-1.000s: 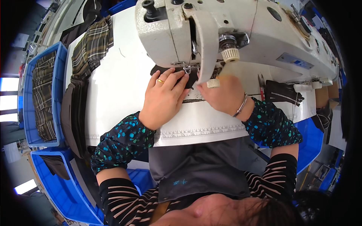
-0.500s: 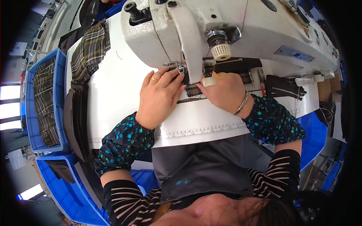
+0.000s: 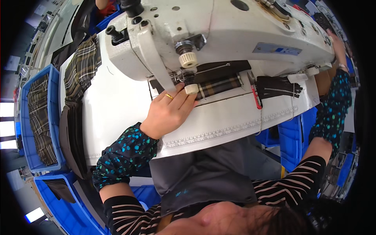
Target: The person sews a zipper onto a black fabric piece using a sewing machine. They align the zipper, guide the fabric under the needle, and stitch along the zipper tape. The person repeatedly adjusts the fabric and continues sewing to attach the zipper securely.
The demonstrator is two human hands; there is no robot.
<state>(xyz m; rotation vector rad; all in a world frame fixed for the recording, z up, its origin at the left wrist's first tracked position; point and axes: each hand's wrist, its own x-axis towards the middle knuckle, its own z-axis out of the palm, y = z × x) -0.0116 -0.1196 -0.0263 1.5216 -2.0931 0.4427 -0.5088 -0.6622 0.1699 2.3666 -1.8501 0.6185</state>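
Note:
My left hand (image 3: 167, 112) lies on the white sewing table beside the needle area. Its fingers are stretched out, holding nothing, and press on a plaid fabric strip (image 3: 219, 87), their tips partly hidden by the machine's parts. The strip runs off to the right along a dark fabric piece (image 3: 223, 71) with a zipper-like edge. Far to the right, my right hand (image 3: 338, 47) is up against the end of the white sewing machine (image 3: 219, 37). Its fingers are mostly hidden there, so their grip does not show.
Red-handled snips (image 3: 256, 94) lie beside a bundle of dark zipper strips (image 3: 276, 87). At left are draped plaid cloth (image 3: 83, 62), stacked dark pieces (image 3: 72, 135) and a blue bin (image 3: 52, 117) of plaid pieces. A printed ruler (image 3: 219, 136) follows the table's front edge.
My right hand has left the fabric by the needle and moved far right to the machine's end. My left hand stays on the fabric. The whole view has shifted somewhat.

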